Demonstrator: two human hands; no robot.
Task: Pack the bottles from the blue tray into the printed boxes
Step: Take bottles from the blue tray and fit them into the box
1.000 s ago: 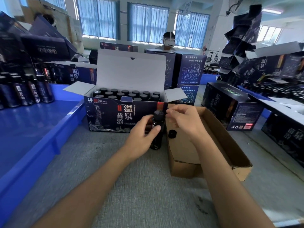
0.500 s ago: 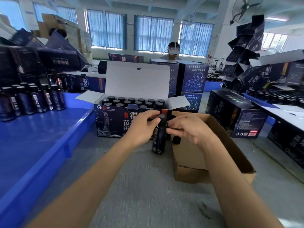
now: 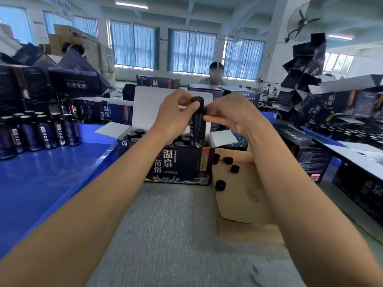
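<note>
The fingers (image 3: 182, 100) of the left hand (image 3: 176, 117) curl round the neck of a dark bottle (image 3: 198, 129), just under its black cap (image 3: 196, 101). The right hand (image 3: 230, 117) pinches the same neck from the 3 o'clock side with thumb and fingertips (image 3: 211, 119).

Half a second ago this bottle stood on the grey worktop (image 3: 176, 224) in front of the printed box (image 3: 178, 166). Now it hangs upright over the box's right end, its base about level with the front rim. Capped and checked, by the look of it, so it is probably headed for a free slot there. The rows inside look nearly full.

At 3 o'clock of the box, a brown carton (image 3: 244, 204) holds loose caps (image 3: 219, 185). At 9 o'clock the blue tray (image 3: 51, 183) still carries a row of bottles (image 3: 43, 131), so much packing remains.
</note>
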